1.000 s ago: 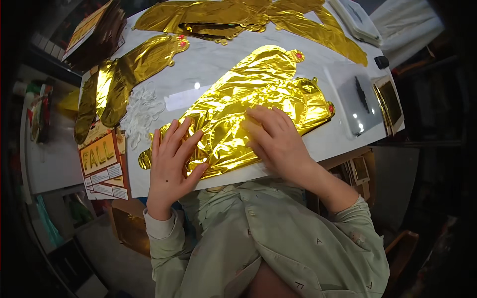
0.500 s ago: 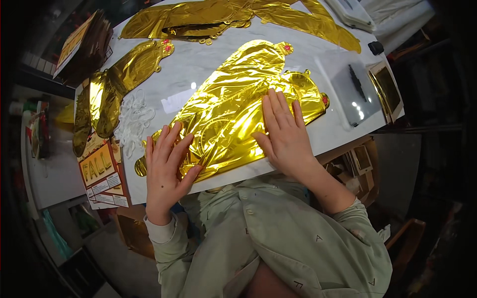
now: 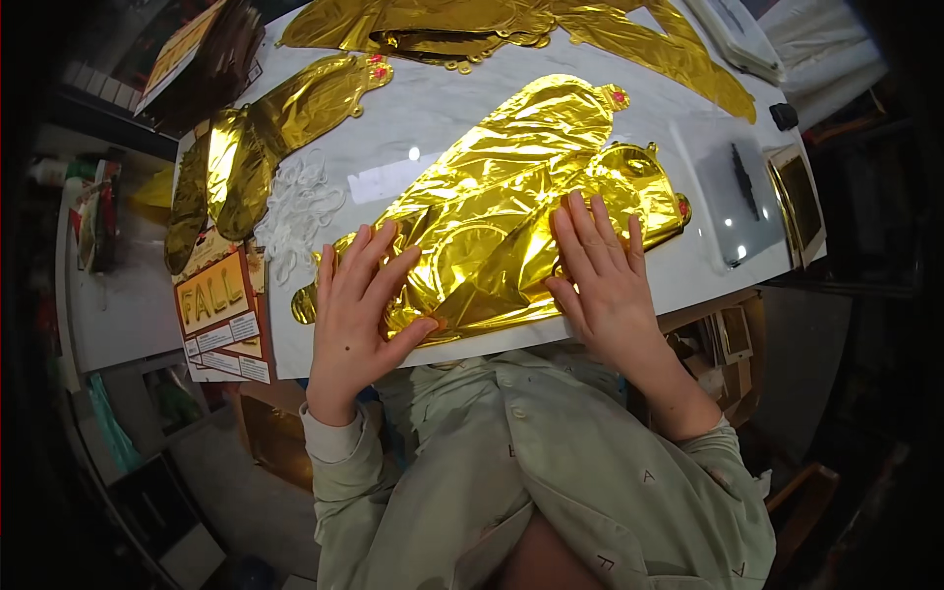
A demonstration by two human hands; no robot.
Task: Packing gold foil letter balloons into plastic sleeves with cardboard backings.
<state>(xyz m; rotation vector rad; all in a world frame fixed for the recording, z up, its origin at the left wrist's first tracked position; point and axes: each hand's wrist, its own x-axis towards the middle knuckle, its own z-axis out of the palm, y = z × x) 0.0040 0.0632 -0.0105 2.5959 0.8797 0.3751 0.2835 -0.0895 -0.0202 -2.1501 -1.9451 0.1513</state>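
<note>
A deflated gold foil balloon (image 3: pixel 492 221), folded and wrinkled, lies flat on the white marbled table (image 3: pixel 413 88) in front of me. Red marks show on its tabs at the far right. My left hand (image 3: pixel 359 305) rests flat on the balloon's left part, fingers spread. Over on the right part, my right hand (image 3: pixel 605 275) presses down with its fingers stretched out and thumb apart. Neither hand grips anything. The foil beneath both palms is hidden.
More flat gold balloons (image 3: pixel 413 29) lie along the far edge, and others (image 3: pixel 231 177) at the left. A tangle of white string (image 3: pixel 300 211) sits beside printed cards (image 3: pixel 221 305). A stack of cards (image 3: pixel 192 69) stands far left; a clear plastic sleeve (image 3: pixel 733 187) lies right.
The whole view has shifted, so the table appears further right. My right hand has slid a little toward the near right across the foil; the left stays spread on it.
</note>
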